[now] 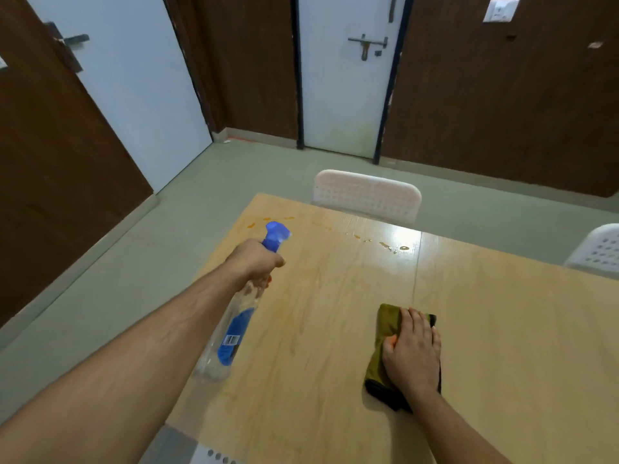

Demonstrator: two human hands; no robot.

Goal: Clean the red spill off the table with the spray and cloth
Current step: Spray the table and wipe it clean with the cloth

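One big light wooden tabletop (485, 329) fills the near and right part of the scene, with a thin line running down it from far to near. Two white doors stand in the brown wall far away, one on the left (127, 82) and one in the middle (345, 78). Two white plastic chairs with little holes sit by the tabletop, one at the far edge (366, 194) and one at the right edge (599, 247).

Two bare arms reach out over the tabletop. The left hand (254, 262) is curled tight round the neck of one clear plastic spray bottle with a blue label and blue top (231, 329). The bottle is held up over the left side of the tabletop, tilted, with its top pointing far away. It looks see-through inside; how full it is I cannot tell.

The right hand (413, 353) lies flat, fingers mostly straight, pressing on one folded green cloth with a dark edge (385, 333). The cloth lies on the near middle of the tabletop.

The red-orange spill (395, 246) is small drops and smears in a row along the far part of the tabletop, well apart from the cloth.
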